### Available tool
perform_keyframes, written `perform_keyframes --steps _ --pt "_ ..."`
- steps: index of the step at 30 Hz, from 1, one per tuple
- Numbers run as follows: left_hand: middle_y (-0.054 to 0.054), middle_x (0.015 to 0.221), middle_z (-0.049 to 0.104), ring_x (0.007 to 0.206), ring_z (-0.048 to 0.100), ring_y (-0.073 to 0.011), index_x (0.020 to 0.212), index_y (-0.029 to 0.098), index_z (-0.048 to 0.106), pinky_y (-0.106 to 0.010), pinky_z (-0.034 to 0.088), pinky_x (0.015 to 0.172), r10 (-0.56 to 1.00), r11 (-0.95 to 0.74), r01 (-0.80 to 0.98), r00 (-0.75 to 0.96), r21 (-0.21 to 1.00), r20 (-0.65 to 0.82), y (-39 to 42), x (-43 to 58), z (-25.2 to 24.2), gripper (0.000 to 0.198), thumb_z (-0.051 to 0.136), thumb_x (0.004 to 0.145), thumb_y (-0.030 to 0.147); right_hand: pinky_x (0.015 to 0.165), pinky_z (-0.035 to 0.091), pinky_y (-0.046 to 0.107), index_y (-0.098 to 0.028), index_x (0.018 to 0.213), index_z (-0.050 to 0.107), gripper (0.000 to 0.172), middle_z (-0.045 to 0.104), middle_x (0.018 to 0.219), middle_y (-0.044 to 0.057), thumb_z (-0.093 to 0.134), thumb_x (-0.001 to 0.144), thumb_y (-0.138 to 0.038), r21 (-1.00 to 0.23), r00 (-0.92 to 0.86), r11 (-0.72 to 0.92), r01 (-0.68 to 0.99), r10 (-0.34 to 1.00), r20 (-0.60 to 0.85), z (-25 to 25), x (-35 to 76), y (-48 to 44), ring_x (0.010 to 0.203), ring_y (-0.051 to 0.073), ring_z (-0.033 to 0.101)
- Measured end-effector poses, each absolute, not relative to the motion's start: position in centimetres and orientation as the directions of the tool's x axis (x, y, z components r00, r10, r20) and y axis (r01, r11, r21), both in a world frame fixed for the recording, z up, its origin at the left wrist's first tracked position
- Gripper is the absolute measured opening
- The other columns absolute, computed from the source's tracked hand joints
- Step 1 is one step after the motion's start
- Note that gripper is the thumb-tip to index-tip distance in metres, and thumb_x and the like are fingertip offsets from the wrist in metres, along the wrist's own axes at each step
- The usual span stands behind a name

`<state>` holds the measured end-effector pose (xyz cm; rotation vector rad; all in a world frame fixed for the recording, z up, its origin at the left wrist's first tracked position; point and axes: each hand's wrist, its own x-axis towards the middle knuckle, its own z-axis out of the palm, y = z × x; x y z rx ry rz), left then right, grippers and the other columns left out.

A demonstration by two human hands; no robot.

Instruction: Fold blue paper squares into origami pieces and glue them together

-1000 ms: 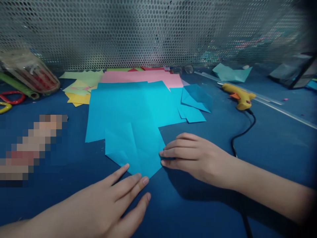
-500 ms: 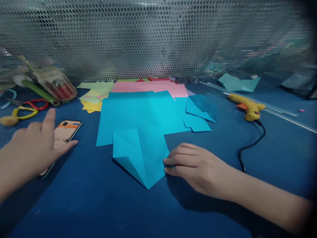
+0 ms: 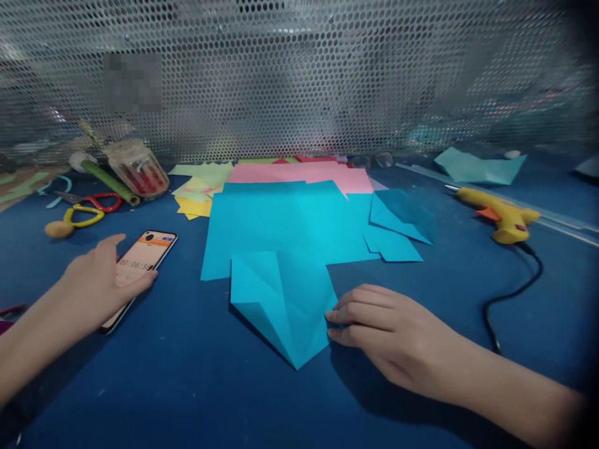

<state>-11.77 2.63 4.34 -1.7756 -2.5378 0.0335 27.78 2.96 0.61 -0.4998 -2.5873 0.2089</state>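
On the left, my left hand (image 3: 100,277) lies over the lower left part of a phone (image 3: 145,259) with a timer on its screen. Its index finger and thumb are spread apart, holding nothing; other fingers are partly hidden. A blue sheet of paper (image 3: 304,299) with creases and folded flaps lies before me, its pointed corner toward me. The fingertips of my right hand (image 3: 390,330) are together and closed on the right edge of this sheet. Behind it, partly under it, are larger blue sheets (image 3: 276,218).
Yellow-handled scissors (image 3: 84,216) and a jar (image 3: 135,168) stand far left. Yellow scraps (image 3: 194,207) and pink paper (image 3: 299,174) lie at the back. A yellow glue gun (image 3: 503,215) with a black cord rests right. A perforated metal panel (image 3: 299,81) closes the back.
The view has swung left, so everything appears further right. My left index finger has come down and bent more beside the phone. My right hand stays at the blue sheet's edge.
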Motion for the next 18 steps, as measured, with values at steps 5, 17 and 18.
perform_keyframes --steps 5,17,18 --pt "-0.029 0.119 0.061 0.102 0.065 -0.0436 0.133 -0.003 0.040 -0.048 0.053 0.078 0.930 0.362 0.932 -0.359 -0.020 0.071 2.4 -11.8 3.7 0.078 0.031 0.095 0.065 0.082 0.056 0.034 -0.016 0.091 0.069 0.032 0.075 0.093 0.008 0.041 0.098 -0.004 -0.234 -0.805 0.923 0.305 0.381 0.455 0.5 27.7 3.0 0.085 0.017 0.067" --pt "-0.021 0.109 0.062 0.102 0.066 -0.0423 0.137 0.005 0.029 -0.044 0.055 0.075 0.941 0.335 0.942 -0.335 0.005 0.042 2.6 -11.2 2.8 0.071 0.039 0.093 0.060 0.074 0.054 0.032 -0.013 0.090 0.067 0.027 0.074 0.090 0.009 0.042 0.097 -0.004 -0.219 -0.791 0.939 0.265 0.341 0.508 -0.2 27.7 3.0 0.082 0.018 0.063" --pt "-0.021 0.108 0.062 0.102 0.066 -0.0430 0.136 0.005 0.030 -0.045 0.055 0.076 0.942 0.334 0.943 -0.334 -0.001 0.039 2.7 -11.1 2.8 0.071 0.039 0.093 0.060 0.074 0.054 0.032 -0.014 0.090 0.067 0.027 0.073 0.090 0.009 0.042 0.097 -0.004 -0.210 -0.793 0.940 0.269 0.339 0.506 -0.3 27.7 3.1 0.083 0.018 0.063"
